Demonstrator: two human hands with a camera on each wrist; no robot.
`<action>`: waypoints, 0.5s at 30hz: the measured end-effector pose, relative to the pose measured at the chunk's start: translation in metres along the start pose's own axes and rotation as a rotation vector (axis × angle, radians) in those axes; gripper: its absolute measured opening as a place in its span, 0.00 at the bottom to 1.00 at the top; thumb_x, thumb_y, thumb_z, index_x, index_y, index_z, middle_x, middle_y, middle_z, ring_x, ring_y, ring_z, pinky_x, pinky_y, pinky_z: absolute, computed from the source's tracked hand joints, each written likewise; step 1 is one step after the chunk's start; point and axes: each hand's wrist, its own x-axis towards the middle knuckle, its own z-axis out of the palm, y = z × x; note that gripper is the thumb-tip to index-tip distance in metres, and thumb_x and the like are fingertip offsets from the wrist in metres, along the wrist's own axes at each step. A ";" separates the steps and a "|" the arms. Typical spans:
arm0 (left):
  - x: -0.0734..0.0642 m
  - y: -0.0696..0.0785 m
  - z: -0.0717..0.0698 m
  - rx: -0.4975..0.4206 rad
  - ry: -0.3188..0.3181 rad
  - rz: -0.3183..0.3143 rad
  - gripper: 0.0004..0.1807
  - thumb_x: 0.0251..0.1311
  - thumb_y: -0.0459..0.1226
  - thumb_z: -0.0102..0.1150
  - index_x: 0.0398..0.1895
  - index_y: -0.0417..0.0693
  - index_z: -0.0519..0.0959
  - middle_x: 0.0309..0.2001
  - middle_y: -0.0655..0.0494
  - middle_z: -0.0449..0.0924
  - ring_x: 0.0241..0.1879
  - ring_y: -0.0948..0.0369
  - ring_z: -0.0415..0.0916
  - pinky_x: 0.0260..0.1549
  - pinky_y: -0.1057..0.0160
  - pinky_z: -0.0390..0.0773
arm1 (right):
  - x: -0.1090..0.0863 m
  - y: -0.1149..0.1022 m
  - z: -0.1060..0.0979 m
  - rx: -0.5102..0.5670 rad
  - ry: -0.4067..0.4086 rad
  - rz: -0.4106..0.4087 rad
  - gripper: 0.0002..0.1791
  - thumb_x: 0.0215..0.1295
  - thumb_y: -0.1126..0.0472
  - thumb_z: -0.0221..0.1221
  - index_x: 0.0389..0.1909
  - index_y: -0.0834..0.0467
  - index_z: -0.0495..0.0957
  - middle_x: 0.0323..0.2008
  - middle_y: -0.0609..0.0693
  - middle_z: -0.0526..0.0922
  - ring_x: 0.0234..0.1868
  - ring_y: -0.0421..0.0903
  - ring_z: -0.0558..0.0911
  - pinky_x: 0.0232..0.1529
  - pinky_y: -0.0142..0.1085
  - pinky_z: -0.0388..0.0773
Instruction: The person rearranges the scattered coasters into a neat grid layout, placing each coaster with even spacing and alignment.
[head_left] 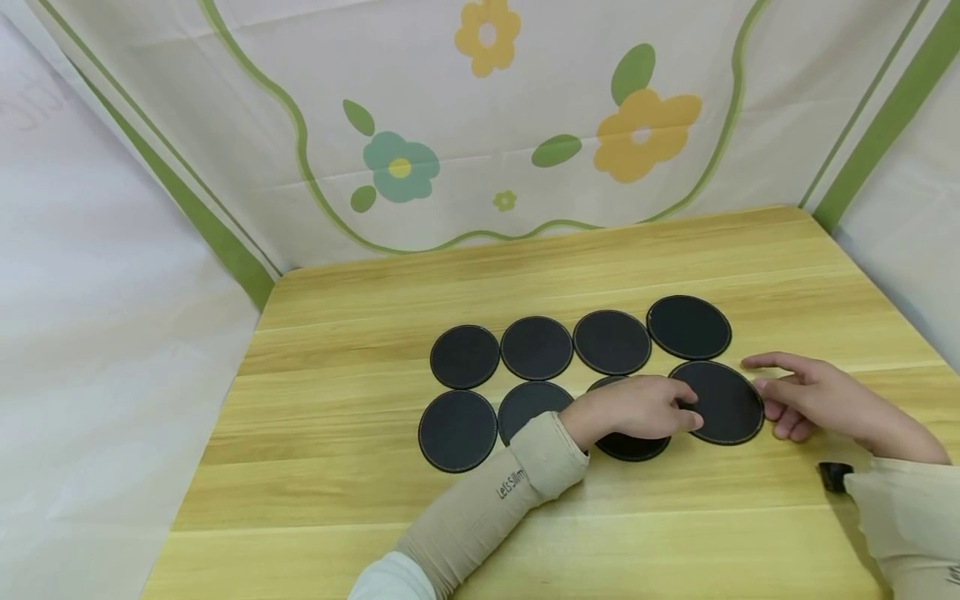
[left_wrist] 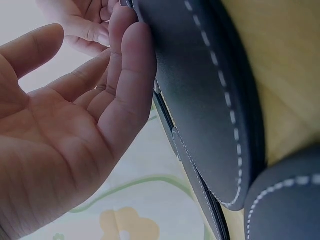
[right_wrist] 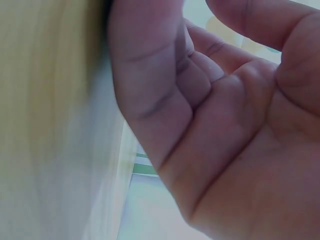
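Note:
Several round black coasters with pale stitched rims lie flat on the table in two rows. My left hand (head_left: 633, 407) reaches across the front row, partly hiding one coaster (head_left: 633, 446), its fingertips at the left side of the front-right coaster (head_left: 723, 404). In the left wrist view, the left hand (left_wrist: 65, 130) has loosely bent fingers against a coaster's surface (left_wrist: 195, 100), thumb apart. Beside the right rim of the front-right coaster is my right hand (head_left: 821, 398), fingers loosely bent at the edge. The right wrist view shows the right hand (right_wrist: 225, 110) with its palm bare.
The back-row coasters, such as the back-right coaster (head_left: 688, 327), sit edge to edge or nearly so. The wooden table (head_left: 315, 500) extends around them. A floral fabric curtain (head_left: 525, 108) stands behind the table. A small black object (head_left: 834, 477) shows beside the right sleeve.

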 end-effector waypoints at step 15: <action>-0.001 0.000 0.000 0.008 -0.003 0.009 0.23 0.75 0.52 0.51 0.70 0.63 0.73 0.62 0.73 0.73 0.59 0.76 0.69 0.53 0.76 0.66 | 0.000 -0.005 -0.001 -0.042 -0.022 0.074 0.28 0.82 0.56 0.48 0.70 0.72 0.58 0.28 0.59 0.78 0.24 0.54 0.83 0.26 0.44 0.83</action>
